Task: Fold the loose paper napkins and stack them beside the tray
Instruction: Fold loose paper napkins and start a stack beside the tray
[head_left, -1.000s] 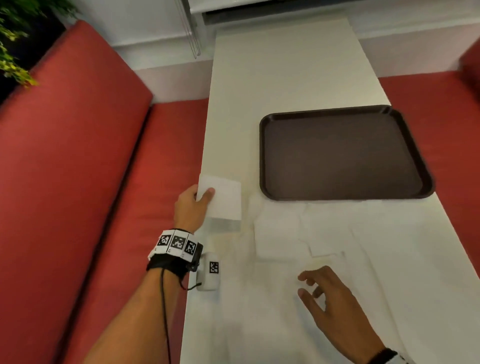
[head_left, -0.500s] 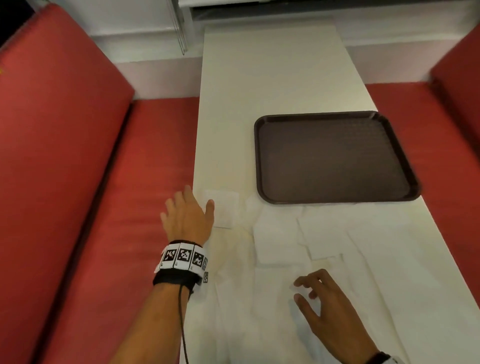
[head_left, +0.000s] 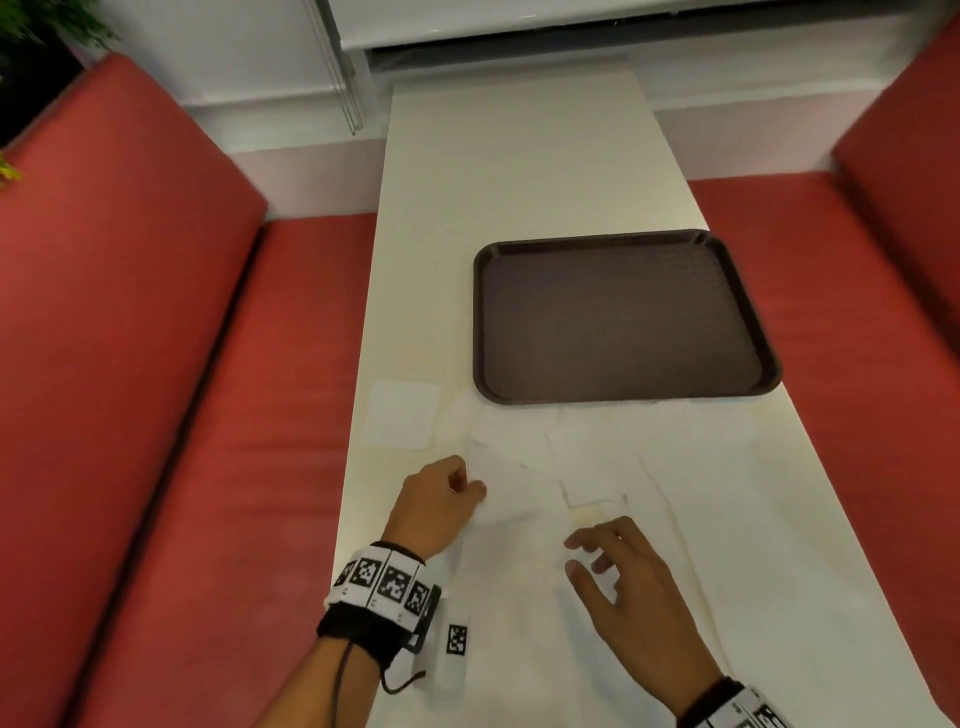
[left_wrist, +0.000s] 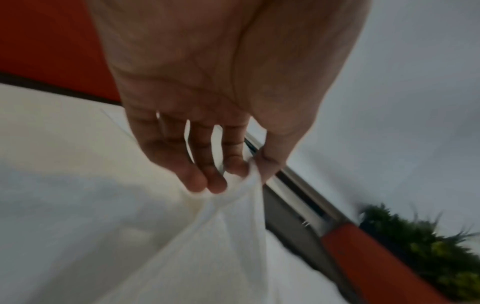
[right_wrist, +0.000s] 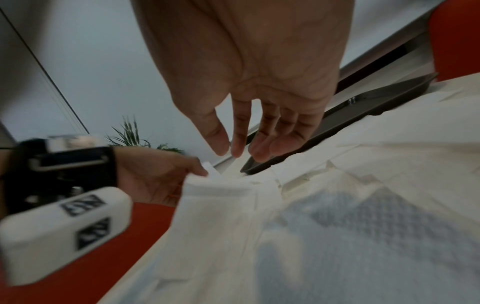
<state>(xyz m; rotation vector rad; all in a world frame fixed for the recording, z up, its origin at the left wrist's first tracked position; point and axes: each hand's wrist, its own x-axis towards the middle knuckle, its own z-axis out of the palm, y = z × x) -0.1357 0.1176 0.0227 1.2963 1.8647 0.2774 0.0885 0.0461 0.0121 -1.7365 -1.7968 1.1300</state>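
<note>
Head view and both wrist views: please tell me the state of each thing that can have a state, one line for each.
tray: empty, flat on the table.
folded napkin: lies flat at the tray's near-left corner, untouched.
loose napkins: unfolded, overlapping, spread before the tray.
pinched napkin: corner lifted off the table.
left hand: pinches that napkin.
right hand: fingers relaxed, holds nothing.

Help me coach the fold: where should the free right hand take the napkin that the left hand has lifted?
Likely the near loose edge of the napkin, coming from its right side. The left hand pinches the far-left corner, so the sheet drapes toward the right hand, which hovers open above it.
</note>
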